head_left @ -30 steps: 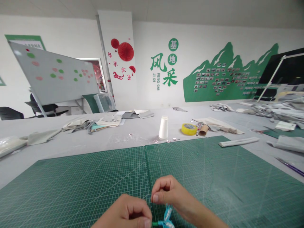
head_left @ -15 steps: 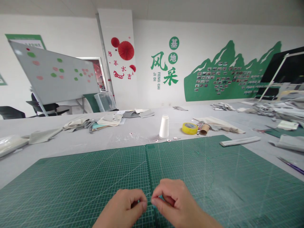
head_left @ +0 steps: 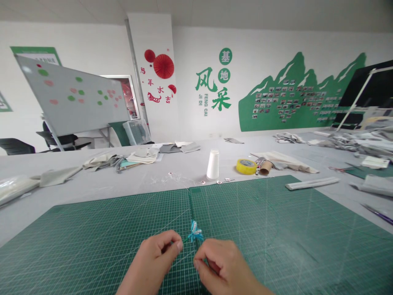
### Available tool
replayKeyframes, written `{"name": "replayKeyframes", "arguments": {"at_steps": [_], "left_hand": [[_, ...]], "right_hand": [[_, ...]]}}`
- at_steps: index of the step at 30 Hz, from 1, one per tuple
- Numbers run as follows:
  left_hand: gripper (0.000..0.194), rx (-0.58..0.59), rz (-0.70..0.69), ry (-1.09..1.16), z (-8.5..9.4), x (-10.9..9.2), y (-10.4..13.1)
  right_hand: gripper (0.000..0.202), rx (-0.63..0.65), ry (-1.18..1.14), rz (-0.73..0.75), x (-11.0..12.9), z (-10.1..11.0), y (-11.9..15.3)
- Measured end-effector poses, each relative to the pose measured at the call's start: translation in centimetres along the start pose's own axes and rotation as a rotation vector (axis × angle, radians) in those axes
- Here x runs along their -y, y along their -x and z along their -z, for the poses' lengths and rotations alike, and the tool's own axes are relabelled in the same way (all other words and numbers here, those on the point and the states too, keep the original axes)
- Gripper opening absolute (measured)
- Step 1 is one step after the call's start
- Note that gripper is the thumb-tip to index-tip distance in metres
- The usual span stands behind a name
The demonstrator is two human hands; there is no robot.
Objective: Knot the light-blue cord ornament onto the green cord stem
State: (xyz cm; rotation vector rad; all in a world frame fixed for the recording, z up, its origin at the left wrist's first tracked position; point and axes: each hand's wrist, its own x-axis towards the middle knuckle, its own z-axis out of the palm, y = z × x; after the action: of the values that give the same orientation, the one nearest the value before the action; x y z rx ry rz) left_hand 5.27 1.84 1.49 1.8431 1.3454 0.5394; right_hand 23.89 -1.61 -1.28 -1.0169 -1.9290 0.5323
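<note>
A small blue ornament (head_left: 195, 232) with pale trim, flower- or tassel-like, stands above the dark green cutting mats. A short green stem or cord (head_left: 186, 239) runs from it into the pinched fingers of my left hand (head_left: 159, 254). On the other side my right hand (head_left: 219, 262) is closed, thumb against forefinger, just below and right of the ornament. What lies in that pinch, if anything, is too small or hidden to make out. Both hands are over the seam where the left mat (head_left: 123, 229) meets the right mat (head_left: 276, 221).
Beyond the mats stand a white thread cone (head_left: 213, 164) and a yellow tape roll (head_left: 246, 166) beside a cardboard tube (head_left: 264, 167). Grey and beige fabric pieces (head_left: 285, 160) lie about the table. A purple-handled tool (head_left: 379, 214) rests at the right edge.
The blue ornament, mostly hidden by the right hand before, now shows above the fingers, with its stem at the left hand. My left hand has risen slightly; the right has shifted a little down.
</note>
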Motion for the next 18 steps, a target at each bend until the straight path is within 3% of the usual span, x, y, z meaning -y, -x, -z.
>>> {"name": "replayKeyframes", "arguments": {"at_steps": [4,12,18], "left_hand": [[0.025,0.001,-0.013,0.065,0.1,0.0,0.1],[0.028,0.115,-0.075,0.235,0.2,0.0,0.0],[0.027,0.275,-0.114,0.310,-0.2,0.0,0.4]], "right_hand": [[0.014,0.035,-0.165,-0.244,-0.5,-0.8,0.0],[0.016,0.115,-0.828,-0.698,-1.9,-1.1,-0.9],[0.008,0.192,-0.855,-0.694,-2.9,-0.6,-0.9]]}}
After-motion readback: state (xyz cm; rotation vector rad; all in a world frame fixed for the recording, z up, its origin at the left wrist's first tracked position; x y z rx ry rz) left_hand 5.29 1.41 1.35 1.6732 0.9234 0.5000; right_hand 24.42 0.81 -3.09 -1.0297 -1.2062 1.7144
